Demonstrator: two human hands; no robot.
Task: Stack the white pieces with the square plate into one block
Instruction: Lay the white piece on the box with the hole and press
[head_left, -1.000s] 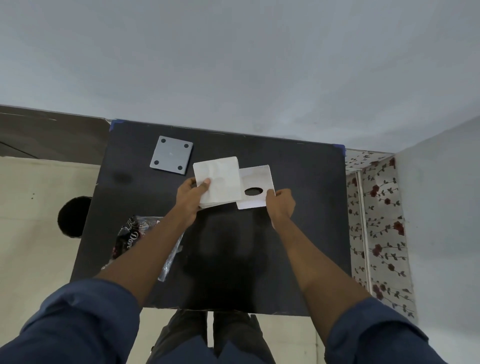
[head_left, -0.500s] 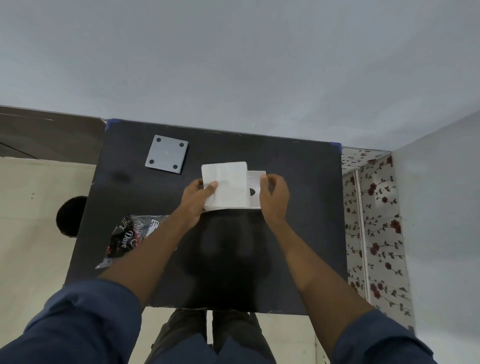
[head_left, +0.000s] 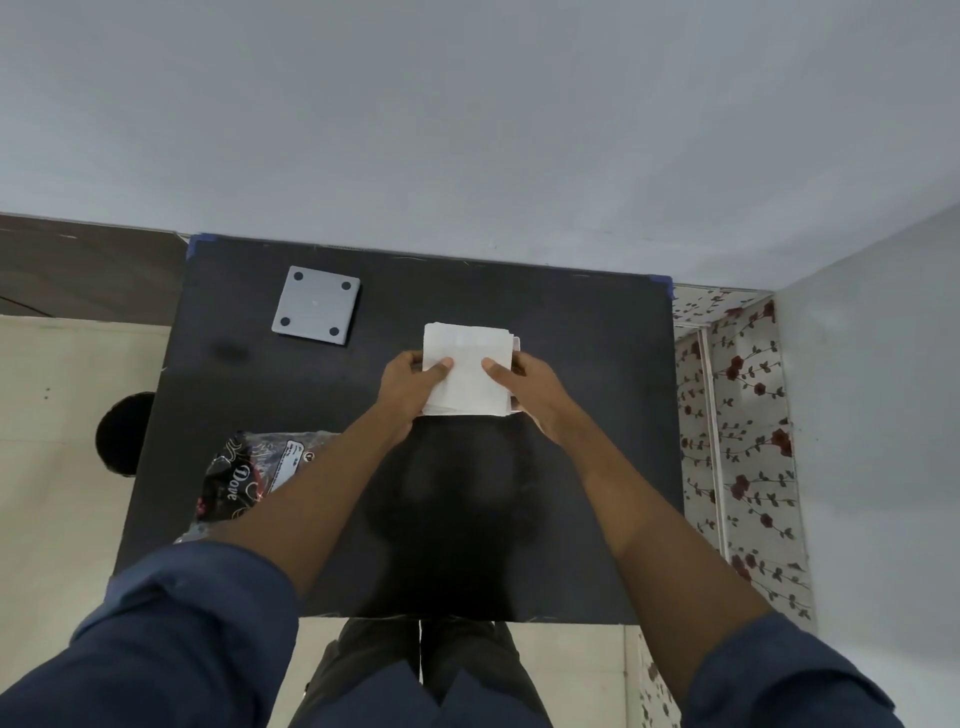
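Observation:
The white pieces (head_left: 467, 364) lie one on top of another as a square pile near the middle of the black table (head_left: 597, 415). A lower piece's edge pokes out a little on the pile's right side. My left hand (head_left: 410, 382) grips the pile's left edge, thumb on top. My right hand (head_left: 524, 382) grips the right edge, thumb on top too. The grey square plate (head_left: 316, 305), with a dark hole in each corner, lies flat at the table's far left, apart from the pile and both hands.
A dark crinkly plastic bag (head_left: 249, 478) with printed lettering lies at the table's left front, partly under my left forearm. A grey wall runs behind the table. A flowered cloth (head_left: 737, 415) hangs along the right edge. A round black object (head_left: 122, 434) sits on the floor at left.
The white piece with the round hole, held to the right of the others, has slid under the top piece. Both hands closed in on one aligned pile, now a little farther right.

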